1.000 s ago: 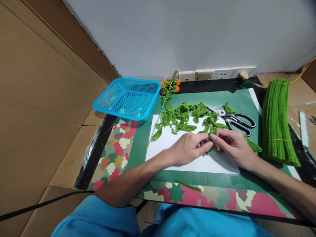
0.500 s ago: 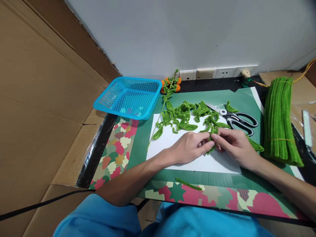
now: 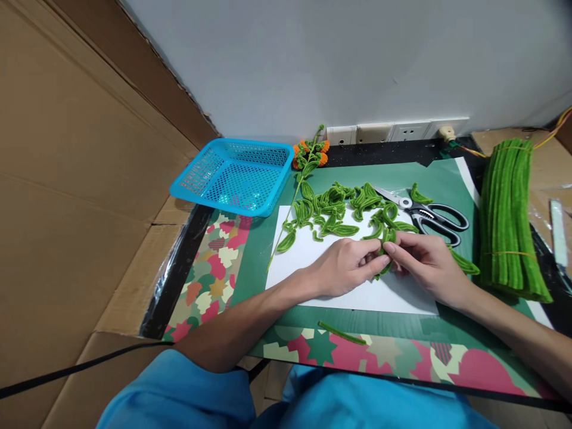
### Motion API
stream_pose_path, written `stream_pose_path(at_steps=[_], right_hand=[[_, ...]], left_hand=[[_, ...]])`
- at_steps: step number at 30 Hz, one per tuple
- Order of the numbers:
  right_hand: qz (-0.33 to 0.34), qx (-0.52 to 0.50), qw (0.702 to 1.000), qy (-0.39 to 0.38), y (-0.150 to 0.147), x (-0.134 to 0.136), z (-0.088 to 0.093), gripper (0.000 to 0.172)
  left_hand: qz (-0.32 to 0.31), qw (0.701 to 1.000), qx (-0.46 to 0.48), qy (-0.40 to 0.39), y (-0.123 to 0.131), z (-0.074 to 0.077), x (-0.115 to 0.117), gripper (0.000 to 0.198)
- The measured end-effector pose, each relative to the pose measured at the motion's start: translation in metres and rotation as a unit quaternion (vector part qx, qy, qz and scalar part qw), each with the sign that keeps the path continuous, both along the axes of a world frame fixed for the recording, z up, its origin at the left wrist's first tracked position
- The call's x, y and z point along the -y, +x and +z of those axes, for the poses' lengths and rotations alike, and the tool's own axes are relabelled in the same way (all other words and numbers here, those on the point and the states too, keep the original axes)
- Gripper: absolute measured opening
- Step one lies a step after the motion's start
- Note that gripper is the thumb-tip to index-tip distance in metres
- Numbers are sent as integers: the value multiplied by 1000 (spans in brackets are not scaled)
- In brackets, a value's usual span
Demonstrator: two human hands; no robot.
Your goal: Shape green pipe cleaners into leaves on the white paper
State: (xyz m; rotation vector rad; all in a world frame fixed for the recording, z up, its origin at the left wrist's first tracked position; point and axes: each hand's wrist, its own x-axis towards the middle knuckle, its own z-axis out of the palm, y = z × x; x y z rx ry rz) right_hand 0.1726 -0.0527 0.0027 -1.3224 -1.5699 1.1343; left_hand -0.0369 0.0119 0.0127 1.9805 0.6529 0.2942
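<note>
My left hand (image 3: 351, 266) and my right hand (image 3: 429, 264) meet over the sheet of white paper (image 3: 313, 289), both closed in a pinch on one green pipe cleaner (image 3: 383, 269). Fingers hide most of it; its lower end shows beneath them. Just beyond lies a heap of green pipe cleaner leaves (image 3: 333, 205), bent into loops. Scissors (image 3: 426, 217) with black and grey handles rest beside the heap, past my right hand. A short straight piece of green pipe cleaner (image 3: 342, 332) lies by the table's front edge.
A blue plastic basket (image 3: 254, 205) stands at the back left. Next to it lies a stem with orange flowers (image 3: 311, 156). A thick bundle of green pipe cleaners (image 3: 509, 220) is at the right, near a box cutter (image 3: 557, 232). Power sockets (image 3: 397, 132) line the wall.
Both hands keep their pinch on the green pipe cleaner, with barely any movement. The whole view has shifted very slightly.
</note>
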Motion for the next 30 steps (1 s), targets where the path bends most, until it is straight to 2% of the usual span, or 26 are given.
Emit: stream_pose_path(at_steps=[30], right_hand=[[-8,0,1000,-10,0,1,4,57]], left_hand=[[-5,1000,0,-13,0,0,1,35]])
